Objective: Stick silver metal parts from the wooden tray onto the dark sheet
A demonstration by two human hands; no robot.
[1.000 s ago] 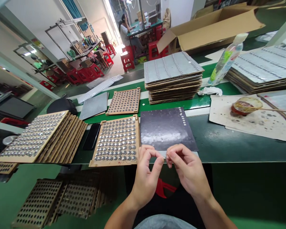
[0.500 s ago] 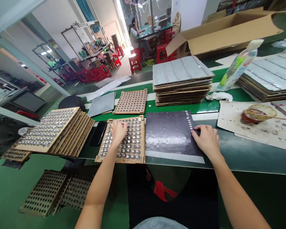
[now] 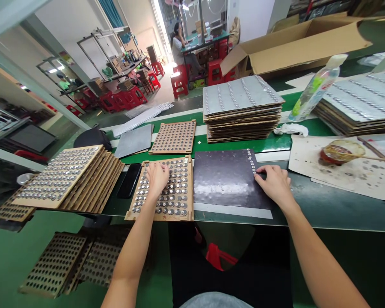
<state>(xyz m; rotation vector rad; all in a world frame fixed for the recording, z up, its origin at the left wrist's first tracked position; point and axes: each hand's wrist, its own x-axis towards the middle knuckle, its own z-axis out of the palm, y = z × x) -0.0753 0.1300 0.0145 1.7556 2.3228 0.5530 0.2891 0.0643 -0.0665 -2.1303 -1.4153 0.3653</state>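
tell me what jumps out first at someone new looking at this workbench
The eye goes first to the wooden tray packed with round metal discs at the middle of the green bench, with the left hand over it. Just right of it lies a dark board, with the right hand at its edge beside a column of discs. Behind them rises a tall stack of grey-topped boards.

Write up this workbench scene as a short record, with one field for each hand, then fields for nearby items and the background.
Left hand: resting on metal discs in a wooden tray
Right hand: fingertips on a black sheet, beside a column of discs
Nearby: phone left of the tray; stacked boards beyond the sheet
Background: seated person at a far table
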